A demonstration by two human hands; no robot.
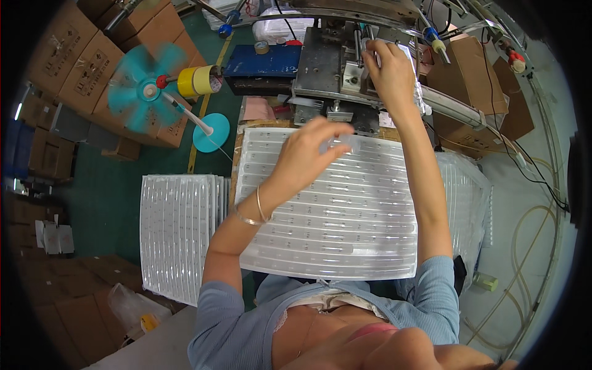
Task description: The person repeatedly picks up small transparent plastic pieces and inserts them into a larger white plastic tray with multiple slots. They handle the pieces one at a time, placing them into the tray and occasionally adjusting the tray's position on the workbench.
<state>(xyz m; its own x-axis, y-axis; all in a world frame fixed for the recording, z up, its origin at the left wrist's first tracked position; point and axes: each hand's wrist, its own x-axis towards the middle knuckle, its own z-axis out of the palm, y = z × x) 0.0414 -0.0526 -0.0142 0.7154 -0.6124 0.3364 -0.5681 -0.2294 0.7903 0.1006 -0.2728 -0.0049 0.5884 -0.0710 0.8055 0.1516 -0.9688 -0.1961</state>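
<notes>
Over the white tray sheet (327, 216), my left hand (302, 154) is bent, with a small clear plastic piece (336, 144) between its thumb and fingers. The piece is slightly blurred, and its exact shape is hard to tell. The sheet has long parallel rows with a glossy, see-through look and small dark marks. Farther off, my right hand (391, 71) reaches to the metal fixture (353, 77) on the bench machine. Its fingers are curled down at the fixture's upper right, and whatever lies under the fingertips is hidden.
A blue metal box (264, 65) with a tape roll (262, 47) on it adjoins the machine. A turquoise fan (148, 90) spins at the left, near stacked cartons (83, 61). More tray sheets (179, 234) are stacked at the left. A metal rail (456, 106) and an opened carton (468, 80) are at the right.
</notes>
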